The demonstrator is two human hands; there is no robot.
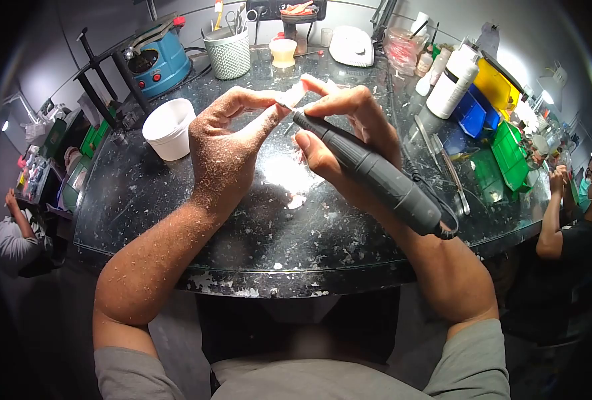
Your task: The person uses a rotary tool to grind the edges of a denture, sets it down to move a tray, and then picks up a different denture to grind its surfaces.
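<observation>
My left hand [224, 143], dusted with pale shavings, pinches a small whitish piece [292, 97] between thumb and fingertips. Its exact kind is too small and glare-washed to make out. In my right hand [361, 120] lies a black rotary tool handpiece [382, 177], gripped like a pen, with a cord curling from its back end. The tool's thin tip points at the piece, and whether they touch cannot be told. The fingertips of both hands are close together over the dark worktop [242, 243]. White dust is scattered below them around a bright patch of light.
A white tub [170, 130] stands left of my left hand. Behind are a blue machine [159, 63], a perforated tool cup [228, 55] and a white device [351, 47]. At right are metal tools [450, 175], a white bottle [452, 83] and coloured bins [509, 157]. People sit at both sides.
</observation>
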